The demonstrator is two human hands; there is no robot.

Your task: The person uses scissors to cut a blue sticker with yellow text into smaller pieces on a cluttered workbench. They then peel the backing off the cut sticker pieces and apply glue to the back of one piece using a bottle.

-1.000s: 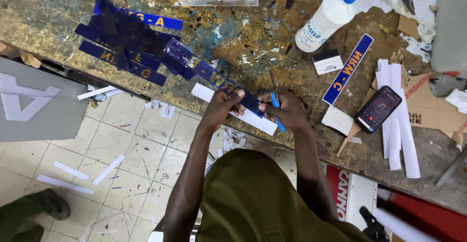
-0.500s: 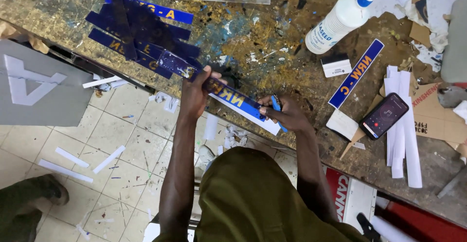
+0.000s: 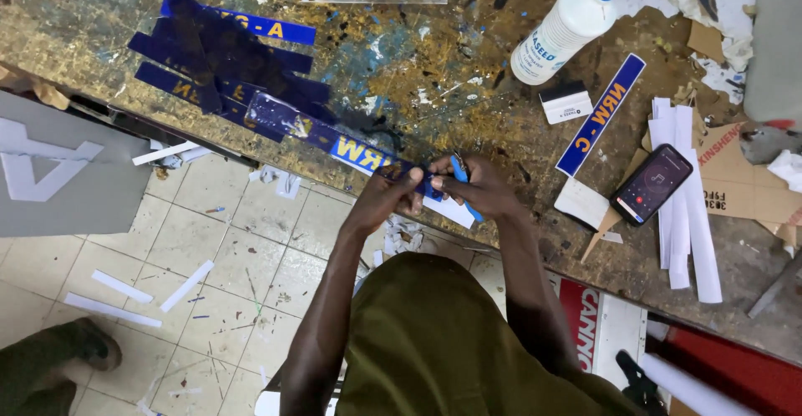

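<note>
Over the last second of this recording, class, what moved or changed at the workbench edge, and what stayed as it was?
The left hand slid right along the blue lettered strip until it met the right hand; both now pinch the strip's end together. The right hand kept its blue knife and barely shifted. The pile of blue strips, the white bottle and the phone stayed put.

Both arms reaching up to mid-frame, left hand (image 3: pixel 386 199) and right hand (image 3: pixel 484 189) close together, fingers curled in pinching grips
</note>
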